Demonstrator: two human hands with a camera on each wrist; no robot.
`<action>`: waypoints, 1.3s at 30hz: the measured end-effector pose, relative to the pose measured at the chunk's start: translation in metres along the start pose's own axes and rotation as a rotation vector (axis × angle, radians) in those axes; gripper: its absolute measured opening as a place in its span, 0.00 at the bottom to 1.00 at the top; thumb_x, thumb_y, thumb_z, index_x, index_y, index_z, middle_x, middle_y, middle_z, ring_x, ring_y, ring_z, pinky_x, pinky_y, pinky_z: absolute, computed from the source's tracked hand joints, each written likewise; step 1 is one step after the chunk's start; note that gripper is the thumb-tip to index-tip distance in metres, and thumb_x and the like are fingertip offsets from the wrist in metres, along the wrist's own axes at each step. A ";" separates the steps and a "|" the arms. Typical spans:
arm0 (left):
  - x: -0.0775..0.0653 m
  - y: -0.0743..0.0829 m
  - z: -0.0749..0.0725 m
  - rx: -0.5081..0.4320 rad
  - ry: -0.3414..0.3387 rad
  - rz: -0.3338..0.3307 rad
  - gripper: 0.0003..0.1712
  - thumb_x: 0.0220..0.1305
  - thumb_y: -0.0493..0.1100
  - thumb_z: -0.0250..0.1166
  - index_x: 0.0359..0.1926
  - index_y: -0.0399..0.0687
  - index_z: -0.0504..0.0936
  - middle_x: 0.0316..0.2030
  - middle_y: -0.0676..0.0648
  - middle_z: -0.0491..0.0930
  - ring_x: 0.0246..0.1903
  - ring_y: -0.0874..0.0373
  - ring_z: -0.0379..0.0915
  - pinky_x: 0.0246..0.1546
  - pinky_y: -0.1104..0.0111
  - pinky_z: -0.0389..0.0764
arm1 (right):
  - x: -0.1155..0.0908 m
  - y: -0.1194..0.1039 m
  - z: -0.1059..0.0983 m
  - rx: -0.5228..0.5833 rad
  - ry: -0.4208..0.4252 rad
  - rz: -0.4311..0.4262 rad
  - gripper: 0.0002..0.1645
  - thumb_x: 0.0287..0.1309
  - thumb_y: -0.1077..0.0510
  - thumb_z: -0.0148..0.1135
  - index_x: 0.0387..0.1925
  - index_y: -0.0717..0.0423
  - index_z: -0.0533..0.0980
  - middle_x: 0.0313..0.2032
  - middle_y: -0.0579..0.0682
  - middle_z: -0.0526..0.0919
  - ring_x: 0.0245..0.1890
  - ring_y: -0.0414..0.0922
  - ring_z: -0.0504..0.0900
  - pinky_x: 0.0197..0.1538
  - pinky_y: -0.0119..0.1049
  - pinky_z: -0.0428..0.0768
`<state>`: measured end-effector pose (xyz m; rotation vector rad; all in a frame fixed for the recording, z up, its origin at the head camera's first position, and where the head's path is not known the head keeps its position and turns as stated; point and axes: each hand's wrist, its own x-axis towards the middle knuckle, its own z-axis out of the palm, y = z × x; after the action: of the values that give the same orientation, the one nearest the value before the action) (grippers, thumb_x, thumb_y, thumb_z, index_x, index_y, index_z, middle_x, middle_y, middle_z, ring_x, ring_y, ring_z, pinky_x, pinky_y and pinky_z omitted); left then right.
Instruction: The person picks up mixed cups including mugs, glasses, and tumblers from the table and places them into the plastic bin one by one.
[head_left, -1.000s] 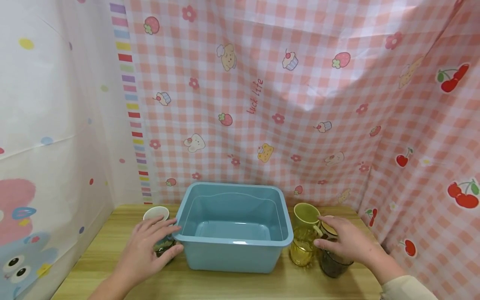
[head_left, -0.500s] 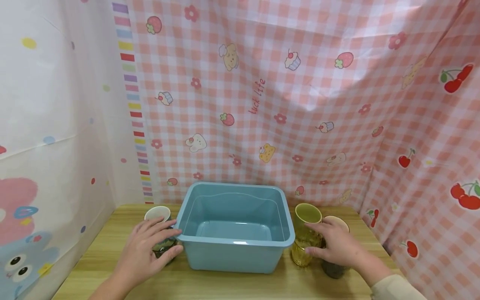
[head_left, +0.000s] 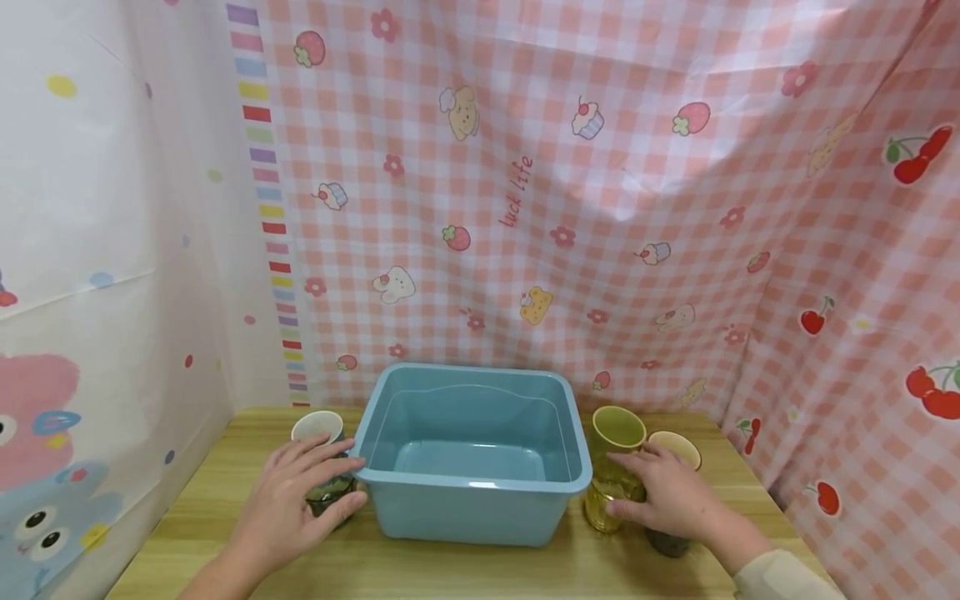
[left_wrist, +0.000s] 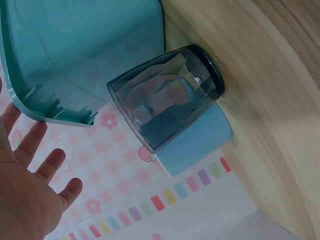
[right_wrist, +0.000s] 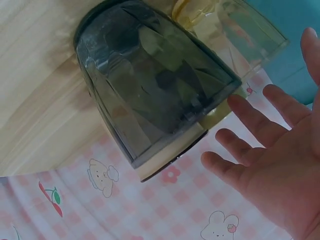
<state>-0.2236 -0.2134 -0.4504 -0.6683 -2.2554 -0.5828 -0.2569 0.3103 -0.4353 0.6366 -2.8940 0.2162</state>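
Note:
A blue plastic tub [head_left: 465,515] stands mid-table. My left hand [head_left: 292,496] is spread at its left rim; the left wrist view shows fingertips at the rim, apparently touching. Beside that hand are a light blue cup with a white inside [head_left: 318,425] and a dark clear glass [left_wrist: 170,95]. Over the cups on the right hovers my right hand [head_left: 671,492], fingers extended and holding nothing. Around it stand an olive-yellow cup [head_left: 618,427], a yellow clear glass [head_left: 602,512], a cup with a cream inside [head_left: 681,448] and a dark grey glass [right_wrist: 150,75], partly hidden in the head view.
The wooden table [head_left: 420,575] has a checked pink cloth [head_left: 487,275] hanging behind it. Cloth also hangs at the left and right sides. Bare wood lies in front of the tub.
My right hand has moved left, from over the dark glass toward the yellow cups. The left hand stays by the tub's rim. The view has shifted slightly.

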 end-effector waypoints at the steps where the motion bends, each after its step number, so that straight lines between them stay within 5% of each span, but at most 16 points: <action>1: 0.000 0.000 0.000 -0.003 -0.002 -0.004 0.24 0.51 0.52 0.84 0.52 0.61 0.92 0.59 0.49 0.89 0.64 0.39 0.78 0.62 0.36 0.70 | 0.000 -0.001 0.001 -0.004 0.003 0.000 0.45 0.53 0.30 0.78 0.66 0.51 0.82 0.60 0.61 0.87 0.64 0.69 0.80 0.63 0.71 0.76; 39: -0.002 0.001 -0.002 -0.009 -0.019 -0.020 0.25 0.53 0.52 0.83 0.54 0.61 0.92 0.61 0.49 0.88 0.64 0.38 0.78 0.62 0.36 0.71 | 0.005 -0.010 0.018 -0.040 0.040 0.063 0.44 0.51 0.36 0.81 0.65 0.54 0.82 0.61 0.64 0.86 0.68 0.73 0.76 0.67 0.75 0.71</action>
<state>-0.2213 -0.2145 -0.4504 -0.6589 -2.2809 -0.5997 -0.2595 0.2964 -0.4510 0.5292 -2.8743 0.1762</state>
